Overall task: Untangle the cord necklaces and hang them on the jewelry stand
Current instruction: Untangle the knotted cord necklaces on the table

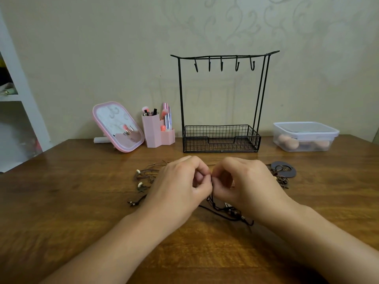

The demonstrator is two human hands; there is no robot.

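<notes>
A tangle of brown and black cord necklaces [143,177] with small beads and charms lies on the wooden table [71,201], partly hidden under my hands. My left hand [180,185] and my right hand [244,183] meet fingertip to fingertip above the pile, both pinching a thin dark cord [213,198] that drops to the table between them. More cord and metal beads [231,212] trail below my right hand. The black wire jewelry stand [222,99] stands behind, its several hooks bare and its basket base holding nothing.
A pink tilted mirror [119,126] and pink brush holders [156,130] stand left of the stand. A lidded clear plastic box [305,136] sits at the right. A dark round disc with rings [284,169] lies right of my hands. A white shelf [18,95] is at far left.
</notes>
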